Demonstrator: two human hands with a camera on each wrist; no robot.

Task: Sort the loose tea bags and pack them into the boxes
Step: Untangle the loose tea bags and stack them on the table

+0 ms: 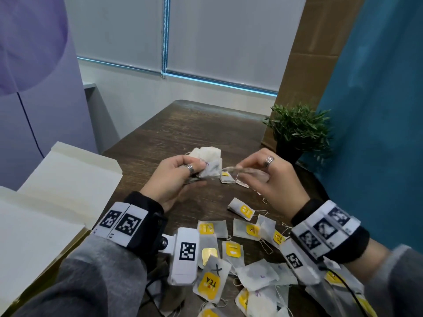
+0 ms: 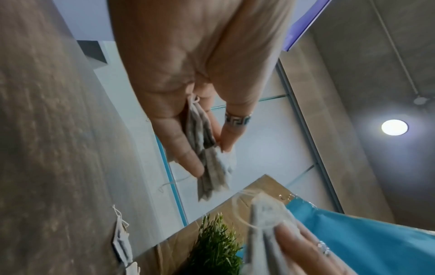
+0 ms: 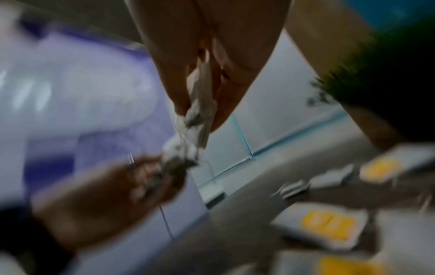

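tea bags in left hand: a small stack of pale bags [image 2: 207,148] pinched edge-on between thumb and fingers, lifted above the table; string loop shows at the palm end.
left hand: [image 1: 177,177] fingers curled round the stack, patterned ring on the thumb [image 2: 237,119].
tea bag in right hand: one pale bag [image 1: 246,173], blurred, gripped between thumb and fingertips, its string trailing toward the left hand's stack.
right hand: [image 1: 272,179] fingers narrowed onto that bag, ring on one finger; right wrist view too smeared to show more than the pinch.
gap between hands: small; the two held lots are just beside each other, whether they touch cannot be told.
crumpled bags: a whitish heap [image 1: 209,154] on the table just behind the left hand.
loose tea bags: many [image 1: 231,250] scattered flat on the near table between and under the wrists, most with yellow tags, one tag reading "tea" beside a pen cross [image 1: 211,282].
box: cream carton [image 1: 59,193], flaps open, at the left table edge, well apart from the scattered bags.
table: dark wood-grain top [image 1: 183,129].
plant: small green potted plant [image 1: 299,126] at the far right of the table.
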